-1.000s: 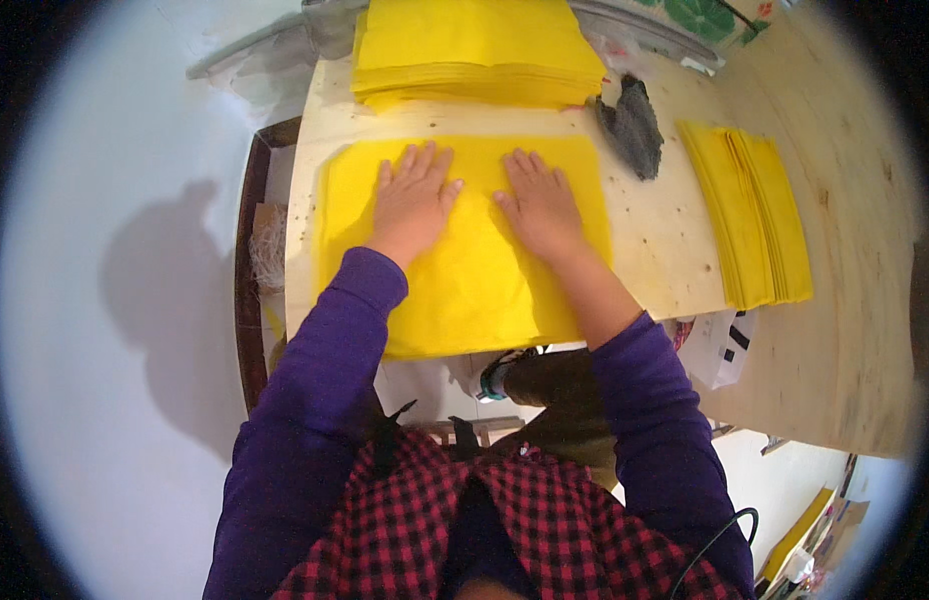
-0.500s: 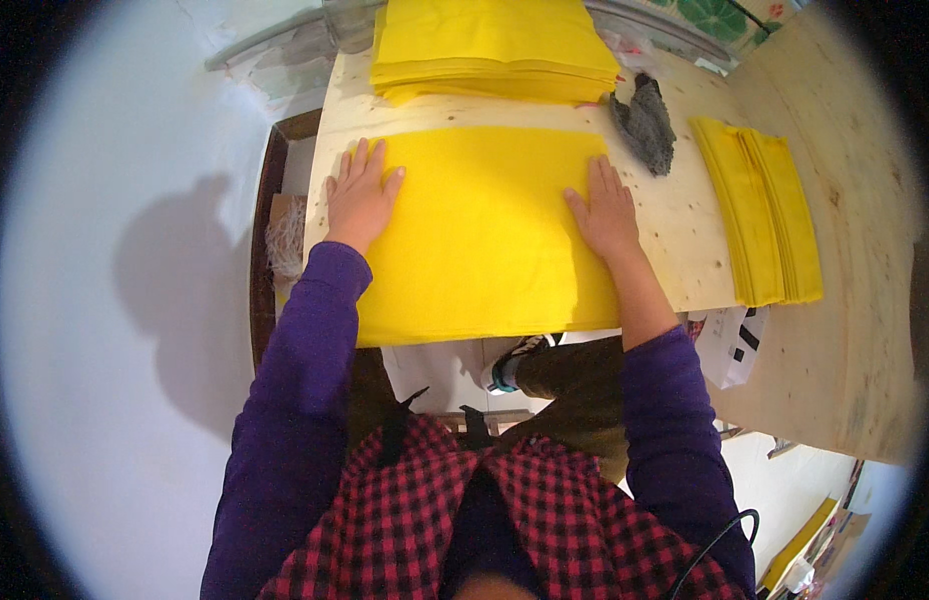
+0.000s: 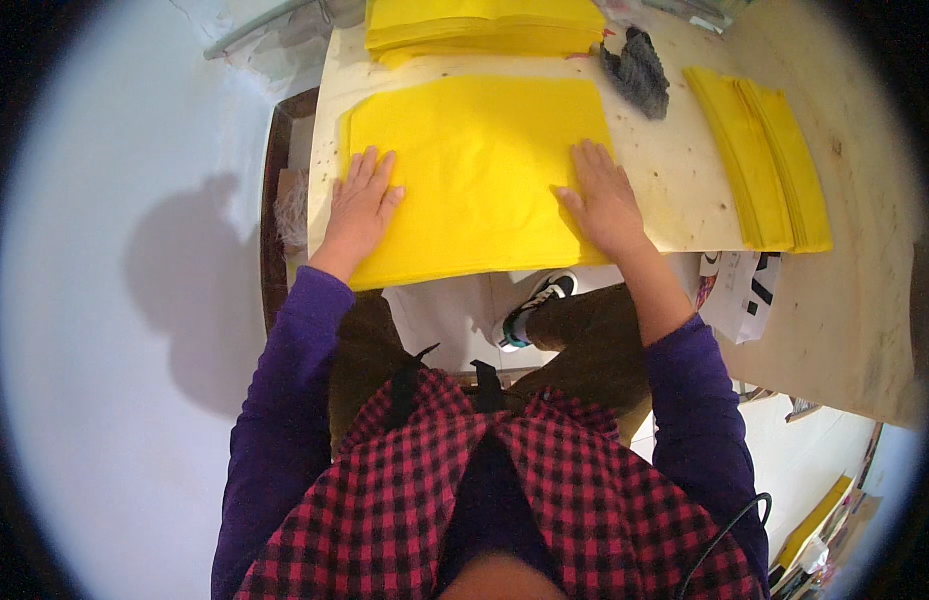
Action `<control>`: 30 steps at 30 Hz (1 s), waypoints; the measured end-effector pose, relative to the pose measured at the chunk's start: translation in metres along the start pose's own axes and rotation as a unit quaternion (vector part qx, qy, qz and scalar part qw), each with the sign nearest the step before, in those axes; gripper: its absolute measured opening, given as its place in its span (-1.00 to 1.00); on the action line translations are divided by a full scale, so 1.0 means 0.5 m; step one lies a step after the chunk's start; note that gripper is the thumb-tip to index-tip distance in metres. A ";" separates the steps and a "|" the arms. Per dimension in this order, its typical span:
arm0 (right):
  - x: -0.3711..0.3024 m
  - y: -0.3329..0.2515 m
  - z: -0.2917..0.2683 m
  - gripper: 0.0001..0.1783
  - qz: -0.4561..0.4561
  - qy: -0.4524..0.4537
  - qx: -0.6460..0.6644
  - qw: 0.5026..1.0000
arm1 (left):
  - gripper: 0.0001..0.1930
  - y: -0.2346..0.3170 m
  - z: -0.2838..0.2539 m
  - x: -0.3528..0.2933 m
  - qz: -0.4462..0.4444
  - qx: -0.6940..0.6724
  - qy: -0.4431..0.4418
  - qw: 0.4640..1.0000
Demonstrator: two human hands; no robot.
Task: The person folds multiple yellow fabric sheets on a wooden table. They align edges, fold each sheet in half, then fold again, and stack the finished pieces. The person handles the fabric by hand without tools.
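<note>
A flat sheet of yellow cloth lies on the pale wooden table, its near edge reaching the table's front edge. A second layer shows along its left side. My left hand rests flat on the cloth's left edge, fingers stretched out and pointing away from me. On the right edge lies my right hand, also flat, with its thumb spread toward the middle. Neither hand grips anything. Faint wrinkles run across the cloth between them.
Behind the cloth is a stack of folded yellow cloth. A crumpled grey rag lies to its right. Folded yellow pieces sit at the table's right side, beside a wooden panel. A white bag shows below the table edge.
The view has shifted, so the table and things on it appear higher. My hands now lie nearer the cloth's front edge, still flat. Slight wrinkles have appeared in the cloth.
</note>
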State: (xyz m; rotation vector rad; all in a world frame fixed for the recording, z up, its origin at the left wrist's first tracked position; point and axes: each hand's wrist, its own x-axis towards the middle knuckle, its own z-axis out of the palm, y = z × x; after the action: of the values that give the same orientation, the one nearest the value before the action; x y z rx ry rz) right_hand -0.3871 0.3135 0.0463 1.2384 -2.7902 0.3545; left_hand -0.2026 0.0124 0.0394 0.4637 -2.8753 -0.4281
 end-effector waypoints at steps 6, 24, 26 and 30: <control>0.004 0.017 0.026 -0.25 0.006 0.004 -0.021 1.000 | -0.45 -0.013 0.009 -0.017 0.001 -0.003 -0.005 1.000; -0.114 0.067 -0.060 -0.68 0.036 0.152 0.222 0.962 | -0.50 0.021 -0.054 -0.143 0.022 0.014 0.061 0.998; -0.105 0.092 -0.075 -0.74 0.096 0.142 0.287 0.943 | -0.51 0.000 -0.060 -0.183 0.000 -0.013 0.093 0.996; -0.062 0.158 -0.089 -0.80 0.177 0.142 0.360 0.905 | -0.53 -0.033 -0.050 -0.273 -0.068 -0.086 0.153 0.982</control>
State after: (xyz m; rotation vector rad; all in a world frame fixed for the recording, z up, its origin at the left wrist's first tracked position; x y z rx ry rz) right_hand -0.4260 0.3978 0.0703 0.6293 -2.6668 1.5577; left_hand -0.0646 0.0366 0.0378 0.6358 -2.4967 -0.5683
